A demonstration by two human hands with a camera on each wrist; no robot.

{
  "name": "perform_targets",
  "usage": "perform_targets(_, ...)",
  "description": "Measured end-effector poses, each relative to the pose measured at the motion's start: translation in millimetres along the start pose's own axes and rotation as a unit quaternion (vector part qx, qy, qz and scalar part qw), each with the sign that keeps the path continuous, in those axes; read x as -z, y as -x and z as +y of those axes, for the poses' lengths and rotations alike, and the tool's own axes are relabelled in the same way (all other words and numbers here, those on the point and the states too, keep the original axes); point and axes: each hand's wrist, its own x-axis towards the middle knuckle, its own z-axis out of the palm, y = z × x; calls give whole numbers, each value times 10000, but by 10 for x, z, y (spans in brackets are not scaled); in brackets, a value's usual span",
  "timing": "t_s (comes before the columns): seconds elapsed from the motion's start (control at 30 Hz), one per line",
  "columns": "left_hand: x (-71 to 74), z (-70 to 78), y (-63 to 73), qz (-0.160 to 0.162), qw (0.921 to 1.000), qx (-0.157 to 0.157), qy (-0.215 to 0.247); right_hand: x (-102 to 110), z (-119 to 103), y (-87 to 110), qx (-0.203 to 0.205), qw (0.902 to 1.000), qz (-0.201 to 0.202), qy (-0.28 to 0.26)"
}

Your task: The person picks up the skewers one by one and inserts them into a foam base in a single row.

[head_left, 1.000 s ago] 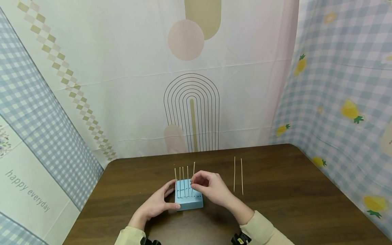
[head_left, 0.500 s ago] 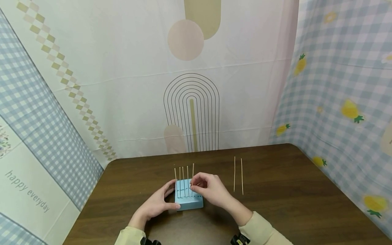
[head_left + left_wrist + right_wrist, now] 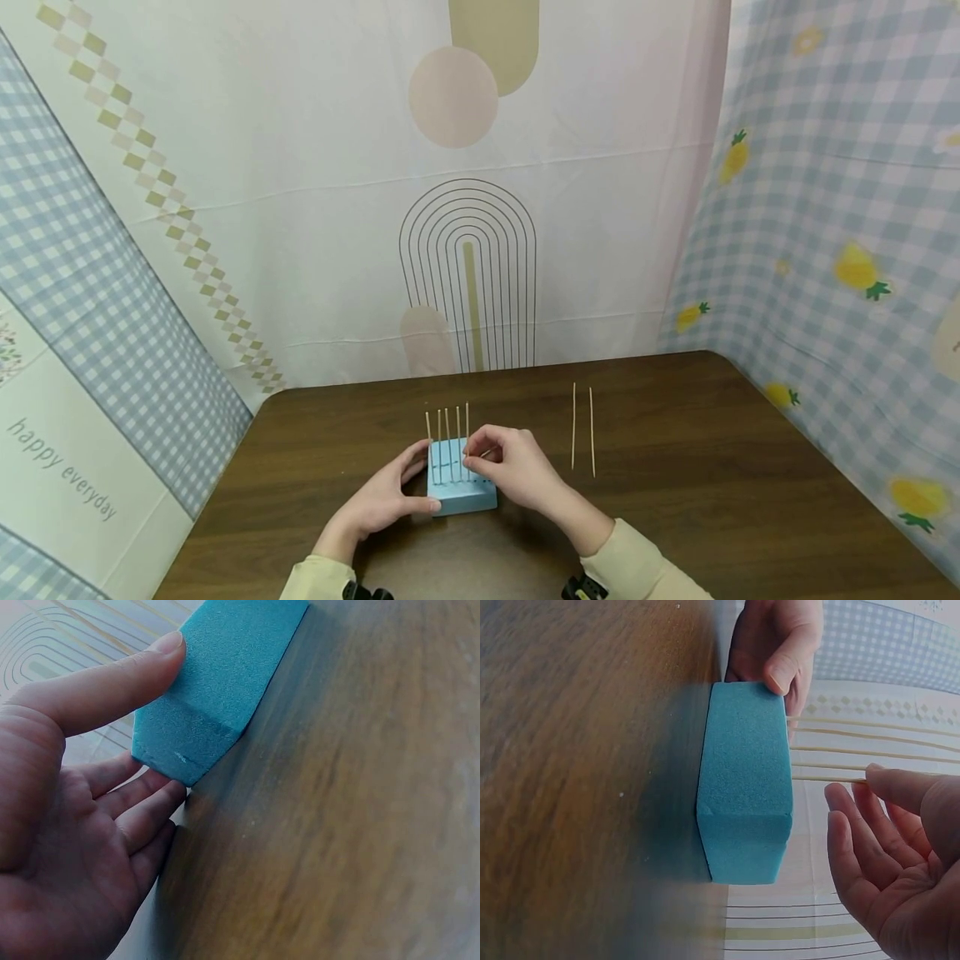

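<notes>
A light blue foam block (image 3: pixel 467 503) rests on the table, its top marked with rows of dark dots. My left hand (image 3: pixel 381 502) grips its left end, thumb (image 3: pixel 154 667) on the near face and fingers at the side. Several thin wooden skewers (image 3: pixel 448 427) stand in a row out of the block's top. With thumb and forefinger, my right hand (image 3: pixel 517 467) pinches the rightmost skewer (image 3: pixel 829 779) partway up. That skewer stands nearly upright, its lower end at the block's top; the right hand's other fingers are loosely bent beside it.
Two loose skewers, one on the left (image 3: pixel 574 427) and one on the right (image 3: pixel 592 433), lie roughly parallel on the brown wooden table (image 3: pixel 697 500), to the right of the block. Patterned cloth (image 3: pixel 600 208) hangs behind and at both sides.
The pinched skewer has gone from leaning right to nearly upright, its top shifting left and slightly lower. My right hand has moved a little left with it. The left hand and block stay put.
</notes>
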Motion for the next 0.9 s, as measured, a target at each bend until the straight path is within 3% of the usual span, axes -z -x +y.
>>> perform_targets(0.9,-2,15,5,7,10000,-23,26,-8,-15,-2,77,9999,-86,108)
